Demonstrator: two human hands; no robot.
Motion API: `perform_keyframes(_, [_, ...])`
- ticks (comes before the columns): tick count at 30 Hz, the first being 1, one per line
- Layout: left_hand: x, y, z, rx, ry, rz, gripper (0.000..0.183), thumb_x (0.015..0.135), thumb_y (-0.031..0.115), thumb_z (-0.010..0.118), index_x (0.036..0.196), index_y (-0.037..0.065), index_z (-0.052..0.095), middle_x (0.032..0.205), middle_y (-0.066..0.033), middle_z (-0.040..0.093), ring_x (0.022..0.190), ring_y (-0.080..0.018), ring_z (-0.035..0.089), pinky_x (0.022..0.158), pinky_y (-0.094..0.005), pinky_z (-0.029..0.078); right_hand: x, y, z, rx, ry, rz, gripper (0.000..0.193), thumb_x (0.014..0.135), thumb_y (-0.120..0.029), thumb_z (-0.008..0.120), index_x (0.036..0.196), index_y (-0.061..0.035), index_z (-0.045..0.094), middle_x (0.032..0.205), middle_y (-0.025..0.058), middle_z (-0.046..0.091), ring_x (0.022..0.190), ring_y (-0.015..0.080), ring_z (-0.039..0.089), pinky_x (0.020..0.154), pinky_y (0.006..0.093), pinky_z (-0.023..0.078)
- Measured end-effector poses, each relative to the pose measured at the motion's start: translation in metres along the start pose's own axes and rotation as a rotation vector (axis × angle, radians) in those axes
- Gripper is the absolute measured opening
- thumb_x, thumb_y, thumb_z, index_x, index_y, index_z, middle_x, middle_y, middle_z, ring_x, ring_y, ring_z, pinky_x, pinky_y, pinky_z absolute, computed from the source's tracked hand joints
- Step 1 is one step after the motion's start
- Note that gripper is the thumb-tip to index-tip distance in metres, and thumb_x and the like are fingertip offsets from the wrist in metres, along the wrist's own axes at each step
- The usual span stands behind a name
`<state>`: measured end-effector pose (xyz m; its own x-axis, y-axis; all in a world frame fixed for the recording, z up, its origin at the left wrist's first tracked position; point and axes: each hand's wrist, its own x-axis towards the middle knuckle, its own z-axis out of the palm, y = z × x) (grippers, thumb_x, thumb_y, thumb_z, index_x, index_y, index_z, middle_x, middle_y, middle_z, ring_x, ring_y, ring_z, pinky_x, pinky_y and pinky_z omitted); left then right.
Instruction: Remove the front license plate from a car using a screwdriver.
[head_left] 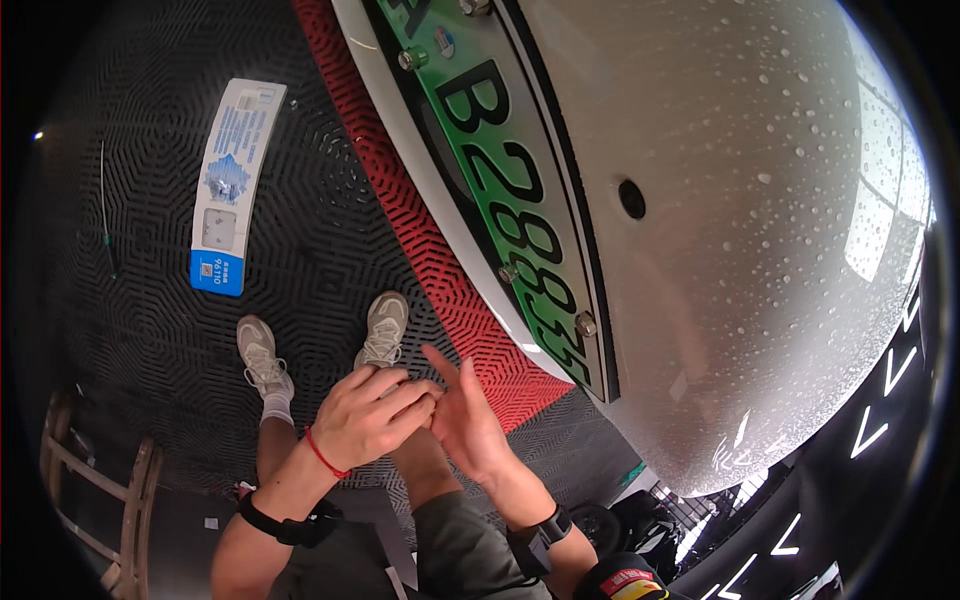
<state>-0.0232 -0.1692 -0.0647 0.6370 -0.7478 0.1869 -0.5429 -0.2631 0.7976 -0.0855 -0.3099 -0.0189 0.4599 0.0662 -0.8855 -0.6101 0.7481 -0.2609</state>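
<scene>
Hands meeting beside a wet white car [720, 250]

The left hand [368, 415] is pressing fingertips against the open right hand [462, 415], gripping nothing visible.

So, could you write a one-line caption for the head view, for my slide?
Left hand and right hand touch above two pale shoes, beside a wet white car with a green plate.

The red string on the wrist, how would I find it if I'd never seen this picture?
Start at the big white car covered in water drops, then look down to the two hands meeting in front of it. The left hand lies over the fingers of the right hand. The red string circles the left wrist as a thin bright line, unlike the thick black band further up that arm.
</scene>
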Motion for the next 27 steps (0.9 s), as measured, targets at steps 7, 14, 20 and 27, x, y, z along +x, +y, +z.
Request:
perform_keyframes(7, [-0.001,0.001,0.004,-0.095,0.009,-0.076,0.016,0.069,0.004,0.066,0.085,0.001,0.066,0.09,-0.0059,0.063,0.08,-0.0206,0.06,0.063,-0.0321,0.049,0.001,-0.016,-0.001,-0.075,0.04,-0.044,0.08,0.096,-0.058,0.03,0.149,-0.0066,-0.002,0.14,0.0218,0.039,0.117,0.0232,0.051,0.106,0.0359,0.035])
perform_keyframes(14, [0.052,-0.001,0.045,-0.819,0.439,-0.657,0.017,0.08,-0.005,0.067,0.097,-0.004,0.066,0.101,-0.0091,0.061,0.082,-0.0143,0.064,0.067,-0.0237,0.051,0.008,-0.019,-0.025,-0.145,0.169,-0.251,0.072,0.098,-0.052,0.034,0.148,-0.0055,0.01,0.142,0.0184,0.037,0.127,0.0261,0.043,0.107,0.0383,0.034])
perform_keyframes(20, [0.096,0.016,0.085,-1.231,0.688,-0.705,0.02,0.083,-0.009,0.064,0.103,-0.005,0.063,0.103,-0.0072,0.061,0.086,-0.0115,0.063,0.074,-0.0208,0.051,0.025,0.002,-0.03,-0.004,0.263,-0.222,0.056,0.101,-0.044,0.032,0.14,-0.004,0.032,0.133,0.0087,0.047,0.118,0.0197,0.05,0.1,0.0372,0.039])
perform_keyframes(27, [0.113,0.028,0.098,-1.172,0.818,-0.721,0.022,0.079,-0.006,0.07,0.1,-0.005,0.065,0.101,-0.0095,0.063,0.083,-0.0134,0.065,0.072,-0.0213,0.055,0.03,0.011,-0.068,0.026,0.286,-0.192,0.046,0.101,-0.036,0.036,0.133,-0.0033,0.039,0.126,0.0098,0.051,0.114,0.0199,0.052,0.095,0.0364,0.045])
